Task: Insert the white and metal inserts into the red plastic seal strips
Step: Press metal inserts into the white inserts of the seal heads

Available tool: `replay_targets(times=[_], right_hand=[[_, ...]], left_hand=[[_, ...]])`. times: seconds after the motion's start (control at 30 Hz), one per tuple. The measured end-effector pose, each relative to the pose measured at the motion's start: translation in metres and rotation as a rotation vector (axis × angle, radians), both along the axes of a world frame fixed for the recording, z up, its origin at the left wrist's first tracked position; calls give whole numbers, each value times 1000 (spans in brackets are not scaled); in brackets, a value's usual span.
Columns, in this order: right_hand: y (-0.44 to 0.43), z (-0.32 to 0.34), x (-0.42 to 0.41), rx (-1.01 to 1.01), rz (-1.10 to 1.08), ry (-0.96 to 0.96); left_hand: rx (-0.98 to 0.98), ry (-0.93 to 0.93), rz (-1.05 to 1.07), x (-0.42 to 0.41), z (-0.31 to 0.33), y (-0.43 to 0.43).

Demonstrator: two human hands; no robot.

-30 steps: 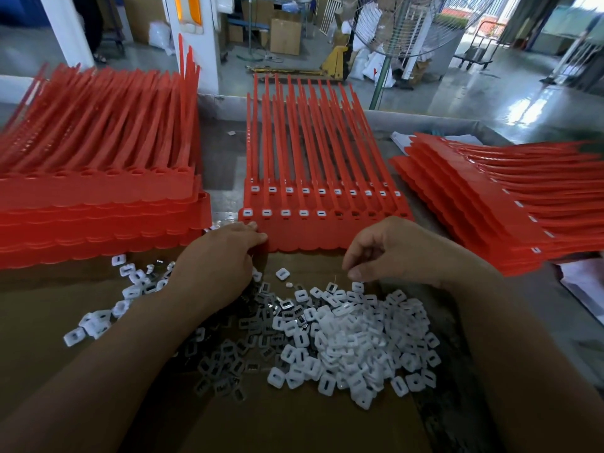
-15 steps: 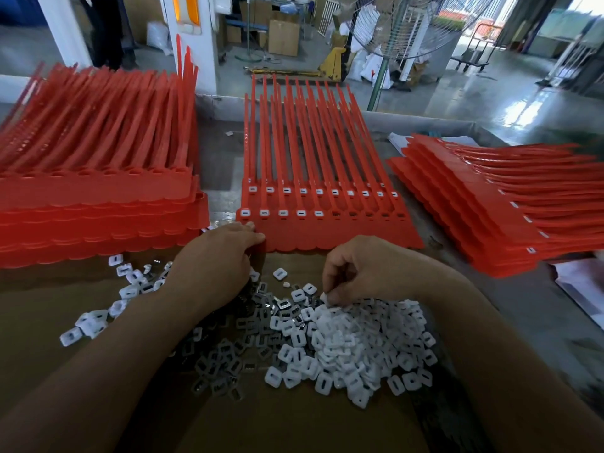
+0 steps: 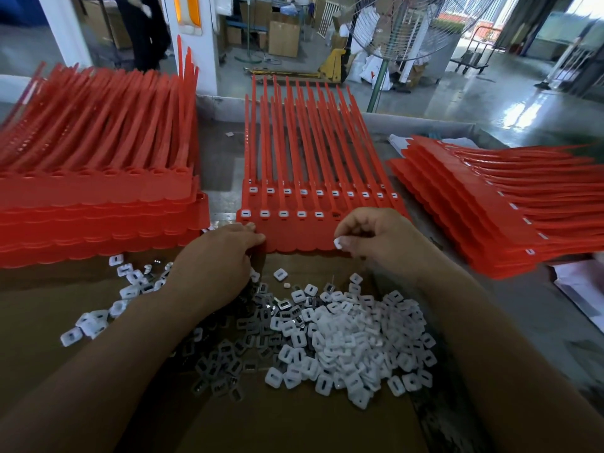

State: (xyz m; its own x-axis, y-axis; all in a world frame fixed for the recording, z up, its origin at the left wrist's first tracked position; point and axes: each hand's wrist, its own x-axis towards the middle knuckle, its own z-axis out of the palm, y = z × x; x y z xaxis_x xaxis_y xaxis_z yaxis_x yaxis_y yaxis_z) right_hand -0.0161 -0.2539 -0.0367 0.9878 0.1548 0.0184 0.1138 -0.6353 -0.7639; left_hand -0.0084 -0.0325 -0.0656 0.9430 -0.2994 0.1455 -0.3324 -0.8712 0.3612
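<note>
A mat of red seal strips (image 3: 304, 230) lies in the middle of the table, its tails pointing away from me. Several of its front-row sockets hold white inserts (image 3: 282, 213); the socket beside them shows a dark metal piece. My left hand (image 3: 215, 256) grips the mat's near left edge. My right hand (image 3: 376, 238) hovers over the mat's near right part and pinches one white insert (image 3: 337, 244) at its fingertips. A heap of loose white inserts (image 3: 353, 341) lies on the cardboard (image 3: 294, 426) before me, with darker metal inserts (image 3: 235, 361) to its left.
A tall stack of red seal strips (image 3: 98, 204) stands at the left. Another stack (image 3: 490, 217), fitted with inserts, fans out at the right. Stray white inserts (image 3: 88, 325) lie at the left of the cardboard. White paper (image 3: 581, 286) sits at the far right.
My right hand dipped into the white heap, then rose back toward the mat with one white insert pinched. My left hand stayed on the mat's edge.
</note>
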Motion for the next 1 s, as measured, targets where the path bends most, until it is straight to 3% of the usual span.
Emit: replay_targets(times=[0.3,1.0], right_hand=[[-10,-7,24,-49,-214,-119],[5,-14,66,-315,-169,-54]], left_hand=[[-5,5,1,0,-1,0],[-15,6,2,0,-3,1]])
